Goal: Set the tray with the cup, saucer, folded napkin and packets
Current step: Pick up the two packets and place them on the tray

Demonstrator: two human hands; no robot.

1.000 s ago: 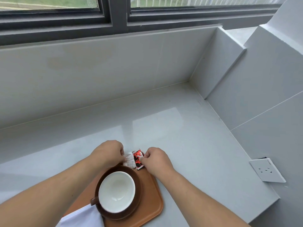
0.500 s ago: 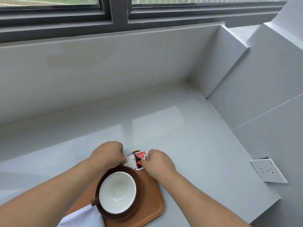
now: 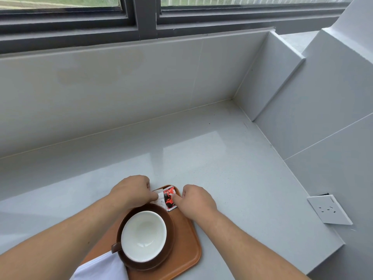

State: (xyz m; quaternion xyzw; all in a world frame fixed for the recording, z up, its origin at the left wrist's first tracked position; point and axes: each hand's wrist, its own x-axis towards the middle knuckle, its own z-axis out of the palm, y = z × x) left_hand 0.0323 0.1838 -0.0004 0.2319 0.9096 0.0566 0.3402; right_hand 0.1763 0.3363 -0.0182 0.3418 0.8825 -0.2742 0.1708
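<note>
An orange-brown tray point(image 3: 187, 245) lies on the grey counter near me. On it a dark brown saucer point(image 3: 171, 225) carries a brown cup with a white inside point(image 3: 143, 235), handle toward the lower left. A folded white napkin point(image 3: 101, 267) rests at the tray's near left corner. At the tray's far corner lie a white packet point(image 3: 160, 199) and a red and black packet point(image 3: 169, 199) side by side. My left hand point(image 3: 132, 190) pinches the white packet. My right hand point(image 3: 196, 201) presses fingertips on the red packet.
The grey counter point(image 3: 222, 168) runs back to a tiled wall under a dark-framed window point(image 3: 145, 17). A tiled wall closes the right side, with a white socket plate point(image 3: 329, 209) on it. The counter's edge drops off at the lower right.
Both hands stay on the packets at the tray's far corner, and the packets have shifted slightly further onto the corner. The cup, saucer and napkin have not moved.
</note>
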